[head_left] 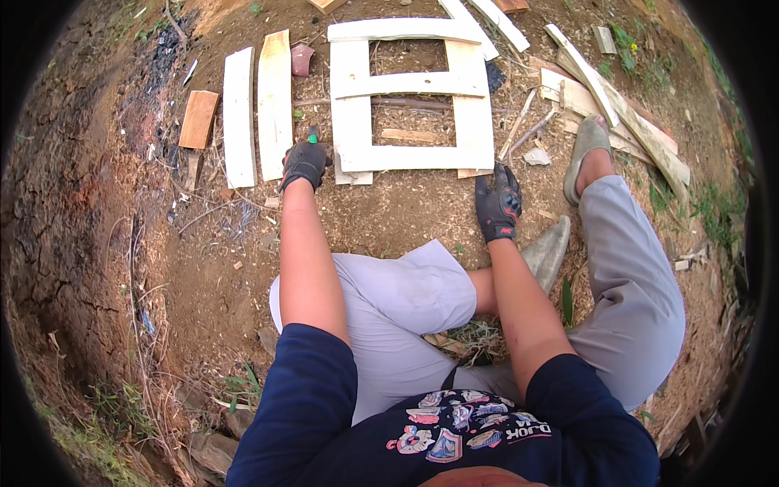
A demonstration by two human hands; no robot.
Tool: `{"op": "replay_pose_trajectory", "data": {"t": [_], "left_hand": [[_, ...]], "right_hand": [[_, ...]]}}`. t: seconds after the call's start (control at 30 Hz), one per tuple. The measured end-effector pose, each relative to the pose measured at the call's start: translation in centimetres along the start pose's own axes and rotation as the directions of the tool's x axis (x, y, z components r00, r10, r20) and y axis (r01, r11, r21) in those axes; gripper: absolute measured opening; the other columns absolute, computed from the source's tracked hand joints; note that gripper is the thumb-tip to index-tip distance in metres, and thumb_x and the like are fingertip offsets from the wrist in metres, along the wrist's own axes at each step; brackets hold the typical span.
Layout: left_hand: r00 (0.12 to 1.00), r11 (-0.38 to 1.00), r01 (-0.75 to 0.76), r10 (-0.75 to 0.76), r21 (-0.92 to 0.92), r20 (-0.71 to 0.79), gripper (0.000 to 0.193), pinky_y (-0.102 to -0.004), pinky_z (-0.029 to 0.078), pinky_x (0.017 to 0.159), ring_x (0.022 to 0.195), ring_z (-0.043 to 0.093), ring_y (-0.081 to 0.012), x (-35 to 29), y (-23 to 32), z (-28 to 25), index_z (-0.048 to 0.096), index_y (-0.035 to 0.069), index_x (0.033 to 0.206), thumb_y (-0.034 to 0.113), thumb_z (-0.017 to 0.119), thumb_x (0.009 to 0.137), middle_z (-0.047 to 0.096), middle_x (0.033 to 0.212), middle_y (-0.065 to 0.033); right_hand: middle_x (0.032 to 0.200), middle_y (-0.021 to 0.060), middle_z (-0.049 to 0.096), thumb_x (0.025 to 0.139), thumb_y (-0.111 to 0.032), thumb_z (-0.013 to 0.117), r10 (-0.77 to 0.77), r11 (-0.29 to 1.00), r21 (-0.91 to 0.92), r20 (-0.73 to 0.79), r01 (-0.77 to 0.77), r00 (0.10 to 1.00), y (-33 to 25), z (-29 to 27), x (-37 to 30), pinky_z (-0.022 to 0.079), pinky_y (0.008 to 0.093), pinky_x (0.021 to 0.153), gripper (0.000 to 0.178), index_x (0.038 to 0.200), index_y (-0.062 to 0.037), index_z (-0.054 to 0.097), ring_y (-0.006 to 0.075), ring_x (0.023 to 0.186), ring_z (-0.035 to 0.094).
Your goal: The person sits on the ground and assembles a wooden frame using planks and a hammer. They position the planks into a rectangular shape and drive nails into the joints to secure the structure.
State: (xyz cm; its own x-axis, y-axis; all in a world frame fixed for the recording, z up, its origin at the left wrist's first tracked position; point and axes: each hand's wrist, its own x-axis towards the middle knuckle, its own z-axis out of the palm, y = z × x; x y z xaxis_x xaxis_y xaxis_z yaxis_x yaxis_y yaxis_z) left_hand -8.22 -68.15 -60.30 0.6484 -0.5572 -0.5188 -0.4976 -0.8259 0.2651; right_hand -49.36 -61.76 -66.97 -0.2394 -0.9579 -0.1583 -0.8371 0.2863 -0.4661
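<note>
Both my hands wear black gloves. My left hand (306, 165) is closed round a slim thing whose green end (313, 134) sticks out past the fingers; the rest is hidden in the fist, so its kind does not show. This hand is just left of a wooden frame (352, 109) of pale boards lying on the ground, with crosspieces at top, middle and bottom. My right hand (498, 203) is palm down with fingers stretched forward, the tips by the frame's near right corner. Whether they touch it, I cannot tell.
Two loose pale boards, one wide (239, 118) and one yellowish (275, 89), lie left of the frame beside a short brown block (199, 119). A pile of planks (600, 101) is at the right, near my shoe (590, 146). Wood chips litter the bare soil (406, 207).
</note>
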Motion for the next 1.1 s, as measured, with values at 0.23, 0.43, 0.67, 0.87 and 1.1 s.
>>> {"op": "replay_pose_trajectory", "data": {"t": [0.23, 0.43, 0.67, 0.87, 1.1], "left_hand": [[0.989, 0.992, 0.100, -0.090, -0.077, 0.119, 0.035, -0.0407, 0.058, 0.062, 0.073, 0.074, -0.0237, -3.0, 2.8, -0.2, 0.080, 0.002, 0.100, 0.031, 0.060, 0.099, 0.076, 0.089, -0.0131], [0.986, 0.983, 0.119, -0.101, -0.142, 0.133, 0.035, -0.0399, 0.058, 0.061, 0.070, 0.073, -0.0232, -2.3, 2.1, 0.0, 0.080, 0.002, 0.097, 0.031, 0.060, 0.099, 0.076, 0.087, -0.0119], [0.992, 0.990, 0.069, -0.055, -0.123, 0.116, 0.037, -0.0403, 0.058, 0.064, 0.071, 0.074, -0.0238, -2.3, 2.0, 0.3, 0.080, 0.001, 0.097, 0.033, 0.060, 0.098, 0.076, 0.087, -0.0135], [0.993, 0.994, 0.073, -0.065, -0.078, 0.102, 0.039, -0.0418, 0.059, 0.068, 0.075, 0.076, -0.0256, -1.9, 1.8, 0.2, 0.081, 0.002, 0.103, 0.034, 0.060, 0.098, 0.078, 0.093, -0.0147], [0.995, 0.998, 0.046, -0.043, -0.035, 0.093, 0.040, -0.0422, 0.060, 0.070, 0.078, 0.078, -0.0270, -2.0, 2.0, 0.1, 0.081, 0.002, 0.104, 0.036, 0.061, 0.098, 0.079, 0.096, -0.0154]], "right_hand": [[0.155, 0.0198, 0.058, 0.101, -0.049, 0.064, 0.015, 1.000, -0.009, -0.009, -0.015, 1.000, 0.5, -0.3, 0.1, 0.039, 0.0520, 0.123, 0.062, 0.147, -0.0079, 0.065, 0.0407, 0.143, 0.052], [0.153, 0.0198, 0.060, 0.099, -0.047, 0.066, -0.004, 1.000, 0.018, -0.011, 0.004, 1.000, 0.2, -0.5, 0.0, 0.042, 0.0522, 0.121, 0.058, 0.145, -0.0114, 0.067, 0.0410, 0.141, 0.055], [0.153, 0.0199, 0.060, 0.100, -0.046, 0.066, 0.009, 1.000, -0.005, -0.003, -0.009, 1.000, 0.1, -0.7, 0.0, 0.041, 0.0514, 0.122, 0.059, 0.146, -0.0096, 0.066, 0.0403, 0.141, 0.054], [0.154, 0.0198, 0.059, 0.100, -0.047, 0.067, 0.007, 1.000, 0.001, -0.001, -0.007, 1.000, -0.1, -0.6, 0.0, 0.040, 0.0516, 0.122, 0.060, 0.146, -0.0092, 0.066, 0.0401, 0.142, 0.054], [0.155, 0.0195, 0.058, 0.099, -0.049, 0.067, 0.014, 1.000, 0.011, -0.005, -0.014, 1.000, 0.2, -0.3, 0.1, 0.039, 0.0515, 0.123, 0.062, 0.146, -0.0087, 0.065, 0.0399, 0.143, 0.053]]}}
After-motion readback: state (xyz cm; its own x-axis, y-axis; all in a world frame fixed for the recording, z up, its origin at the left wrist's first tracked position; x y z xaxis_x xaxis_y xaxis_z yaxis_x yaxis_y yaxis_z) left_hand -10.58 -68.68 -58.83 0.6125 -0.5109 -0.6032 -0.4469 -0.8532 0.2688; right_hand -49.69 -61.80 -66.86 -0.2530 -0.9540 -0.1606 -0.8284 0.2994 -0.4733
